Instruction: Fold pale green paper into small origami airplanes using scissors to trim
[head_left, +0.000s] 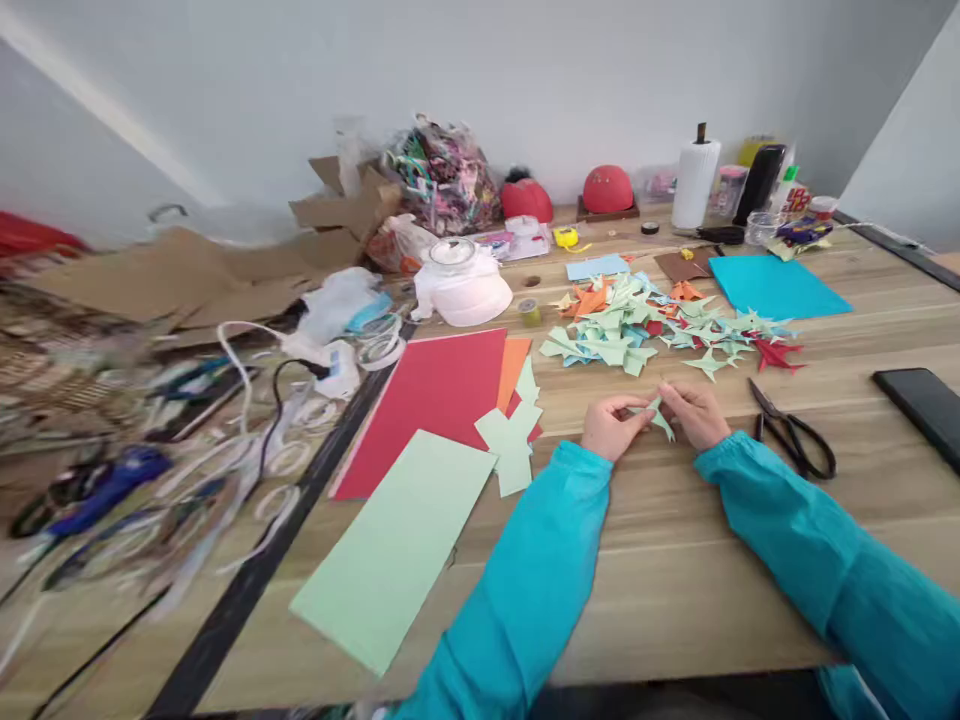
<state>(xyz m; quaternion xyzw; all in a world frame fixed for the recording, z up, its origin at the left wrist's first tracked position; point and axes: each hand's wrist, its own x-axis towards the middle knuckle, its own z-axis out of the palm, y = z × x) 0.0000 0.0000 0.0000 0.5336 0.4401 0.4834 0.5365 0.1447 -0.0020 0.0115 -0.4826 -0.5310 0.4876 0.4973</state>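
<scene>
Paper piece [661, 421], pale green, sits left of the scissors [793, 432], fingertips of left hand [616, 426] and right hand [697, 413] pinching it. Probably feather-light and creases easily, so I'd hold just the edges.

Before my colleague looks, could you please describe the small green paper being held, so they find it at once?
On the wooden table, find the pile of folded paper shapes. On its near side, the left hand and right hand hold a small green paper. Unlike the pile's green shapes, this one is held.
</scene>
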